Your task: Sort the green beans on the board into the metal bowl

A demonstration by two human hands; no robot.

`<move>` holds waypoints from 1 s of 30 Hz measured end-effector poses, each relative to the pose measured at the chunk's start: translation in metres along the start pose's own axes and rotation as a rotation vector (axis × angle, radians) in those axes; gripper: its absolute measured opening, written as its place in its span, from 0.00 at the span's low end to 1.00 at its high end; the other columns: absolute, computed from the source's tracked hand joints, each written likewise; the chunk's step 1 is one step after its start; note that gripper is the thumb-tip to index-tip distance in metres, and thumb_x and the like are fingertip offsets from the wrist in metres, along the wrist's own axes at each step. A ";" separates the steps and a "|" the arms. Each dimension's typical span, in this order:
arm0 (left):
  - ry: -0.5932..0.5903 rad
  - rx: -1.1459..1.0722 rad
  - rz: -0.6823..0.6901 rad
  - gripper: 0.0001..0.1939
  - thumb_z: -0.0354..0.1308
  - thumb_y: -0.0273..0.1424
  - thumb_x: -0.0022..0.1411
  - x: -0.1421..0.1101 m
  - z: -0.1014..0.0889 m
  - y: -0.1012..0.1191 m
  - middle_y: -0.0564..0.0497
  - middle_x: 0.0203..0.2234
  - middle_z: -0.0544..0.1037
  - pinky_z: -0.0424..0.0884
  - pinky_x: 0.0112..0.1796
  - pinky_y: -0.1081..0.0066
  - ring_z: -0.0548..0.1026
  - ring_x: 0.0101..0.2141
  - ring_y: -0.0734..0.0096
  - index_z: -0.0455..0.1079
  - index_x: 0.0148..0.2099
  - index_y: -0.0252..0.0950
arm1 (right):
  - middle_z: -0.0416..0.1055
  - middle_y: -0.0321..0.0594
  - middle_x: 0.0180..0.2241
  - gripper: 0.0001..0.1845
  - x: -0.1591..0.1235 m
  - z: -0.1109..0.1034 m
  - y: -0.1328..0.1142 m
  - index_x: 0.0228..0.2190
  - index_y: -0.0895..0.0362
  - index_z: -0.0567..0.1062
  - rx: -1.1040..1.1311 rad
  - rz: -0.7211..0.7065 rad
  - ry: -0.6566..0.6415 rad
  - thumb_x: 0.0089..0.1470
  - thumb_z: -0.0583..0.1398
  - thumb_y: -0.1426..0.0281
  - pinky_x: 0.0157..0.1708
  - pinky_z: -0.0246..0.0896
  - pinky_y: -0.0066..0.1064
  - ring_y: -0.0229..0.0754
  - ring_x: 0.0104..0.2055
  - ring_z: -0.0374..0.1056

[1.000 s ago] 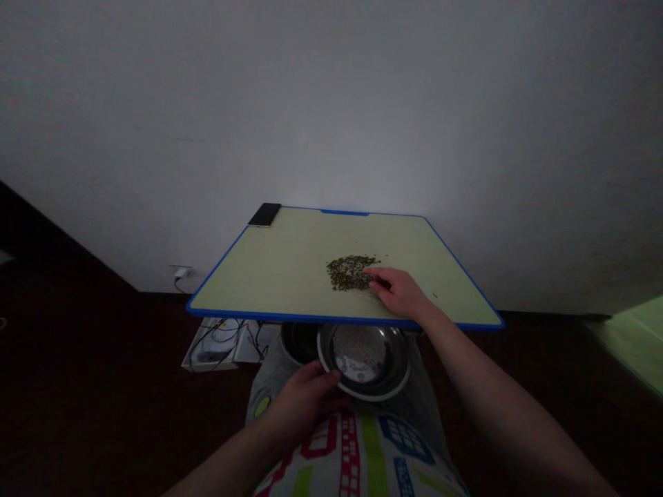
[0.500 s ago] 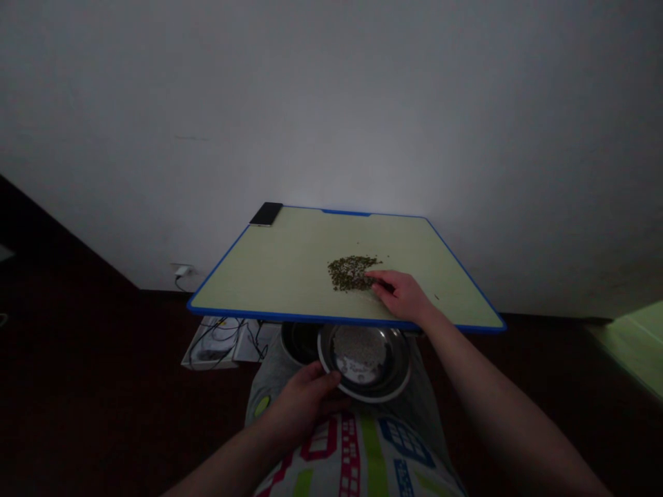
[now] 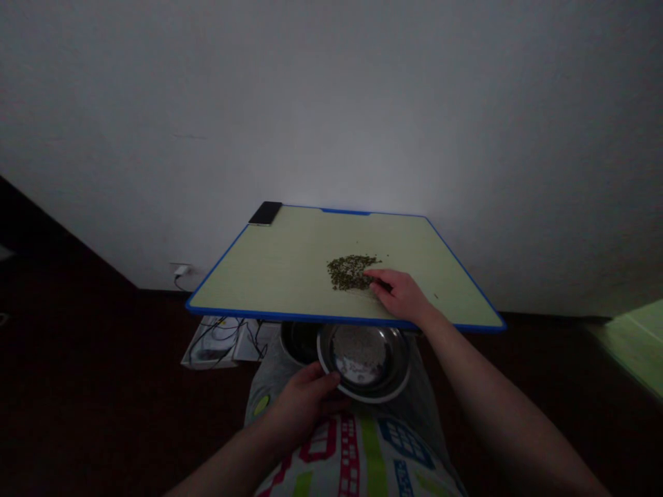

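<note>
My left hand (image 3: pixel 313 393) grips the near-left rim of a shiny metal bowl (image 3: pixel 396 386), thumb on top and other fingers below. Pale grains (image 3: pixel 357 345) cover part of the bowl's bottom. Over the light-topped table (image 3: pixel 280 269), my right hand (image 3: pixel 398 293) lies at the right edge of a loose spread of small green beans (image 3: pixel 347 273). Its index finger reaches among the beans, with the thumb a little apart below it; the other fingers are curled and partly hidden. A darker second bowl (image 3: pixel 300 342) sits to the left, partly under the metal bowl and table edge.
A black phone (image 3: pixel 266 213) lies at the table's far left corner. The table's blue edge (image 3: pixel 311 319) runs above my lap. Below left, a white box (image 3: pixel 215 348) holds tangled cables. A charger (image 3: pixel 181 272) is plugged into the wall. A tiny dark bit (image 3: pixel 436 296) lies right of my hand.
My right index finger and thumb closed in slightly half a second ago and are apart again now. My left hand and the bowl stay in place.
</note>
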State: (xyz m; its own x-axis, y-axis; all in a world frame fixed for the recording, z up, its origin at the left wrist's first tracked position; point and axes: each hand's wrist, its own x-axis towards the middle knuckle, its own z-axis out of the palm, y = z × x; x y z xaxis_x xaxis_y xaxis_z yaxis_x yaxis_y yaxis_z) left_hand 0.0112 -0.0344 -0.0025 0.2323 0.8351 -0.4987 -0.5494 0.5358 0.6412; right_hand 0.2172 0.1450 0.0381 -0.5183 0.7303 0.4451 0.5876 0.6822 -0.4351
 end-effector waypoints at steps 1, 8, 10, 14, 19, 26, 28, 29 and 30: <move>-0.001 0.001 0.003 0.11 0.67 0.26 0.51 0.000 -0.001 -0.001 0.43 0.35 0.86 0.79 0.37 0.68 0.84 0.36 0.59 0.75 0.39 0.31 | 0.79 0.44 0.41 0.19 0.000 0.000 0.000 0.49 0.55 0.77 0.000 0.002 0.001 0.57 0.56 0.70 0.44 0.67 0.38 0.44 0.42 0.74; -0.014 0.002 0.014 0.10 0.65 0.26 0.54 0.000 -0.004 -0.003 0.44 0.35 0.86 0.79 0.38 0.68 0.83 0.36 0.61 0.75 0.41 0.32 | 0.79 0.45 0.43 0.19 0.004 0.002 -0.001 0.50 0.55 0.76 -0.012 -0.009 -0.014 0.58 0.56 0.70 0.45 0.67 0.38 0.45 0.43 0.74; 0.009 -0.008 0.014 0.10 0.66 0.26 0.54 -0.001 -0.004 -0.002 0.44 0.35 0.86 0.79 0.37 0.68 0.83 0.35 0.62 0.75 0.40 0.32 | 0.78 0.44 0.43 0.19 0.005 0.002 -0.002 0.50 0.55 0.76 -0.020 -0.009 -0.022 0.58 0.56 0.70 0.46 0.67 0.38 0.44 0.44 0.74; 0.045 -0.012 0.021 0.10 0.66 0.25 0.53 -0.003 -0.004 0.000 0.43 0.35 0.86 0.79 0.37 0.67 0.84 0.35 0.61 0.74 0.41 0.32 | 0.78 0.45 0.44 0.19 0.009 0.003 -0.006 0.50 0.56 0.76 -0.026 -0.010 -0.044 0.59 0.56 0.70 0.46 0.67 0.38 0.45 0.44 0.74; 0.042 -0.026 0.016 0.10 0.66 0.25 0.53 -0.004 -0.006 0.001 0.42 0.35 0.86 0.79 0.38 0.68 0.84 0.37 0.59 0.74 0.40 0.32 | 0.78 0.44 0.45 0.19 0.012 0.003 -0.008 0.50 0.54 0.76 -0.015 -0.017 -0.048 0.58 0.56 0.70 0.46 0.67 0.39 0.45 0.45 0.74; 0.024 -0.031 0.009 0.09 0.66 0.25 0.52 -0.004 -0.004 0.002 0.42 0.34 0.86 0.80 0.39 0.66 0.84 0.36 0.59 0.74 0.38 0.31 | 0.78 0.44 0.44 0.19 0.010 0.002 -0.005 0.50 0.55 0.76 -0.004 -0.023 -0.054 0.58 0.56 0.70 0.46 0.67 0.38 0.45 0.45 0.74; 0.039 -0.030 0.006 0.10 0.67 0.25 0.52 -0.003 -0.004 0.002 0.43 0.34 0.86 0.80 0.38 0.67 0.84 0.36 0.60 0.74 0.38 0.32 | 0.78 0.44 0.44 0.19 0.009 0.002 -0.004 0.49 0.55 0.76 0.007 -0.030 -0.053 0.58 0.56 0.71 0.46 0.67 0.38 0.44 0.45 0.74; 0.048 -0.027 0.007 0.10 0.67 0.25 0.52 -0.003 -0.004 0.002 0.43 0.34 0.86 0.80 0.37 0.67 0.84 0.35 0.60 0.74 0.38 0.32 | 0.78 0.44 0.44 0.18 0.009 0.002 -0.004 0.49 0.55 0.76 0.013 -0.032 -0.054 0.58 0.56 0.71 0.46 0.67 0.38 0.44 0.45 0.74; 0.055 -0.023 0.008 0.10 0.67 0.25 0.52 -0.003 -0.004 0.002 0.43 0.34 0.86 0.80 0.37 0.68 0.84 0.35 0.60 0.74 0.39 0.32 | 0.78 0.44 0.45 0.18 0.009 0.002 -0.004 0.49 0.55 0.76 0.018 -0.034 -0.057 0.58 0.56 0.71 0.46 0.67 0.38 0.44 0.45 0.74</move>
State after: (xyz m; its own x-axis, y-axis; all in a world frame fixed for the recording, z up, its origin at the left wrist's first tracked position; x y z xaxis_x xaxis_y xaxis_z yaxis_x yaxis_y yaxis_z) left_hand 0.0060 -0.0361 -0.0021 0.1836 0.8307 -0.5256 -0.5696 0.5257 0.6318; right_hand 0.2091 0.1488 0.0425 -0.5724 0.7072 0.4149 0.5582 0.7068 -0.4346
